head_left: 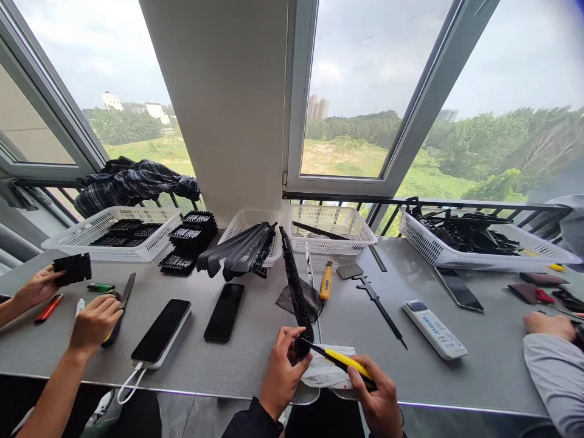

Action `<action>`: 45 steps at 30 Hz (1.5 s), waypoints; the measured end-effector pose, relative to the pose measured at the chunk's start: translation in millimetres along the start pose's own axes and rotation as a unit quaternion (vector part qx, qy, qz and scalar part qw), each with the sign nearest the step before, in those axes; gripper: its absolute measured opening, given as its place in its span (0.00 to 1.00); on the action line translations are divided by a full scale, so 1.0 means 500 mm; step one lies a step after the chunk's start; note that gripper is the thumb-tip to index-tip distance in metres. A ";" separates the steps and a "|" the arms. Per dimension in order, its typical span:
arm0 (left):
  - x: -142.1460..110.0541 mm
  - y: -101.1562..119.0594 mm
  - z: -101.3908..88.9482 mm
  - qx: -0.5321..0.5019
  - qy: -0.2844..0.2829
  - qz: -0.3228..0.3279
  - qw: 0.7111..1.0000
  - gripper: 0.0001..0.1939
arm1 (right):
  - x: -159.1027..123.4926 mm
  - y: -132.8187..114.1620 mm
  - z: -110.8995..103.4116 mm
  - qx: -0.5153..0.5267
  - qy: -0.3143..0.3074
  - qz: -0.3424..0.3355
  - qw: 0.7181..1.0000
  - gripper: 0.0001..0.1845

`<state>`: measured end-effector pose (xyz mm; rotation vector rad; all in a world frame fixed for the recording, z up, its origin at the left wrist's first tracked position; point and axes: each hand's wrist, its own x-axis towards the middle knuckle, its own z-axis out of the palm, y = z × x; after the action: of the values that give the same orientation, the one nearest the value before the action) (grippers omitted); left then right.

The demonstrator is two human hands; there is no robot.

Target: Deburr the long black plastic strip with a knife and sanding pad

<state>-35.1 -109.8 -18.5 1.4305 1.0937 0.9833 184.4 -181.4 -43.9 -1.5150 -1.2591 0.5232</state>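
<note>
My left hand [281,370] is closed on the near end of a long black plastic strip [295,283] that runs away from me across the grey table [479,383]. My right hand [378,394] grips a yellow and black utility knife [343,360], and its tip touches the strip's near end just beside my left fingers. A white plastic bag [325,372] lies under both hands at the table's front edge.
White baskets of black parts stand along the window side [114,234] [331,228] [479,243]. Two phones [162,331] [224,311], a remote [434,329] and a yellow tool [325,280] lie on the table. Another person's hands work at the left [93,322], someone else's at the right [547,325].
</note>
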 end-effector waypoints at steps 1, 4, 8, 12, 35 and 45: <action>0.001 0.001 0.000 -0.002 -0.004 -0.002 1.000 0.24 | 0.000 -0.001 0.001 0.000 0.004 0.000 1.000 0.25; 0.004 0.006 -0.001 -0.001 -0.011 0.000 1.000 0.24 | 0.002 0.002 0.003 -0.005 0.008 -0.011 1.000 0.25; 0.004 0.008 0.000 0.007 -0.002 0.005 1.000 0.23 | 0.007 0.016 -0.001 -0.019 -0.012 -0.032 0.999 0.23; 0.001 0.007 0.001 0.004 0.007 0.002 1.000 0.23 | 0.008 0.024 -0.002 -0.021 -0.020 -0.042 0.999 0.21; -0.004 0.004 0.003 0.001 0.000 0.008 1.000 0.23 | 0.000 0.037 -0.006 -0.024 0.021 -0.053 0.998 0.19; -0.003 0.007 0.003 -0.001 0.005 0.007 1.000 0.23 | 0.000 0.039 -0.004 -0.026 0.018 -0.057 0.998 0.18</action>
<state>-33.9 -111.6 -15.4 1.4339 1.0913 1.0027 194.5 -180.3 -60.7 -1.4792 -1.3316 0.3905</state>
